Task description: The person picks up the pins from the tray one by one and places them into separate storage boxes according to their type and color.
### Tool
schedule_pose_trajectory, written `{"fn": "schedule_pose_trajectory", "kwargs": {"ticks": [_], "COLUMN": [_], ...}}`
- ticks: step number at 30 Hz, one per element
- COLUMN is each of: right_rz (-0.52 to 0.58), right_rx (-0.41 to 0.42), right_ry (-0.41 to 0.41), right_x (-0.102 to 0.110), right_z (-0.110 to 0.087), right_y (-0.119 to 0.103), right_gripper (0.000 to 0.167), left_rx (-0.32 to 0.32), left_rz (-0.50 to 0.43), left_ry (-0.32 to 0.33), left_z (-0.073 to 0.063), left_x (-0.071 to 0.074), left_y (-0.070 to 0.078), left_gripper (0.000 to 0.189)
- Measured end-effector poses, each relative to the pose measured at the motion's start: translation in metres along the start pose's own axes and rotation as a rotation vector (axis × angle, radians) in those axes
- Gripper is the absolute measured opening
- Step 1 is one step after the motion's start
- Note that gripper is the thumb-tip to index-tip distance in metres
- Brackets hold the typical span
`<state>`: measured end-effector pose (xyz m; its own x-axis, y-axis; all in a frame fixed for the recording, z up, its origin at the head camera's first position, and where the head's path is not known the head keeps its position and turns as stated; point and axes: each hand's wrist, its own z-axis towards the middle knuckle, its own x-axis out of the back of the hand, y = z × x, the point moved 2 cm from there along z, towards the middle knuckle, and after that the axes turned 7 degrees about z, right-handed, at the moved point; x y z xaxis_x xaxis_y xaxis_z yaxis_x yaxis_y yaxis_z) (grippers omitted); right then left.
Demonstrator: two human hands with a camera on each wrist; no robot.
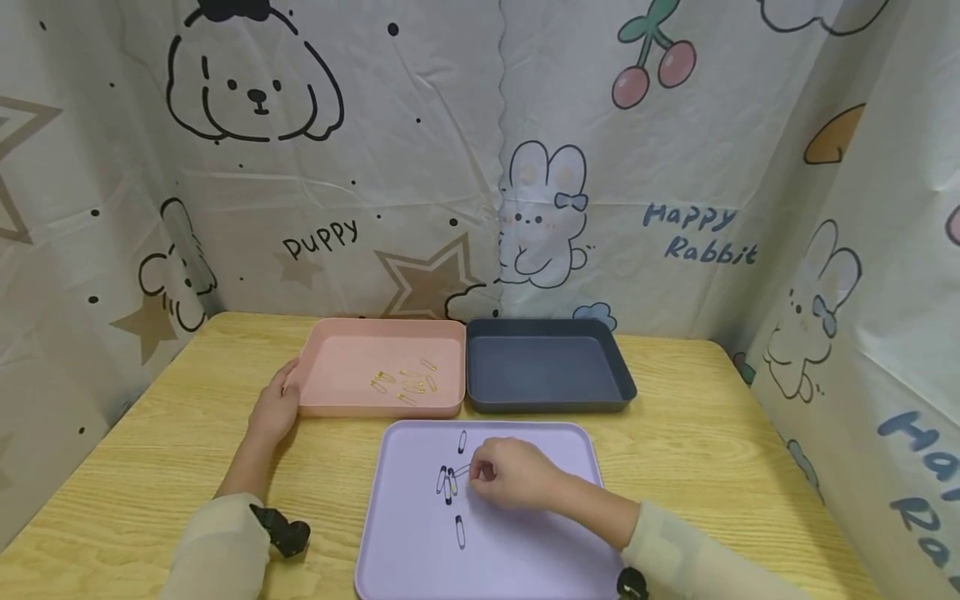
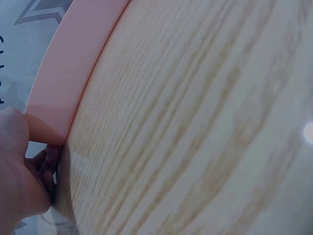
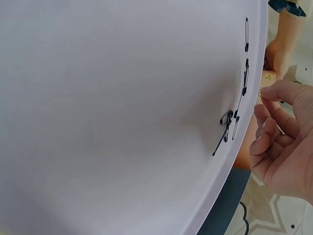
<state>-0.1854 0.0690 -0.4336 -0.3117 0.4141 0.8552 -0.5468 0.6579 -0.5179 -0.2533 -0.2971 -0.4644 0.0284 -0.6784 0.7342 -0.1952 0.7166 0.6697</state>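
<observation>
My left hand [image 1: 275,408] holds the left side of the pink tray [image 1: 309,392]; in the left wrist view the thumb lies against its corner and the fingers curl beside it. Several gold safety pins [image 1: 412,388] are scattered in that tray. Over the lilac tray [image 1: 420,567], my right hand [image 1: 517,473] pinches a small safety pin between thumb and forefinger; a gold bit [image 3: 260,94] shows at the fingertips in the right wrist view. Just left of these fingers lies a cluster of black safety pins [image 1: 448,486], with single black pins above [image 1: 462,442] and below [image 1: 460,532] it.
A dark grey tray [image 1: 551,407] stands against the pink tray's right side, behind the lilac one. All three are on a wood-grain table [image 1: 712,450]. A printed curtain [image 1: 420,192] hangs at the back and both sides.
</observation>
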Motion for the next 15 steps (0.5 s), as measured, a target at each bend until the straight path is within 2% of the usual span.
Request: {"fn": "schedule_pose_trajectory", "kwargs": {"ticks": [12,15], "right_rz": [0.184,0.230], "right_rx": [-0.085,-0.083], "right_ry": [0.037,0.043], "right_x": [0.014,0.016], "right_z": [0.005,0.008], "right_y": [0.008,0.011], "right_gripper": [0.005,0.005], "left_rx": [0.004,0.004], "left_rz": [0.001,-0.004], "left_ry": [-0.004,-0.005], "left_z": [0.000,0.000], "left_x": [-0.001,-0.001], "left_y": [-0.001,-0.001], "left_gripper": [0.053,0.053]}}
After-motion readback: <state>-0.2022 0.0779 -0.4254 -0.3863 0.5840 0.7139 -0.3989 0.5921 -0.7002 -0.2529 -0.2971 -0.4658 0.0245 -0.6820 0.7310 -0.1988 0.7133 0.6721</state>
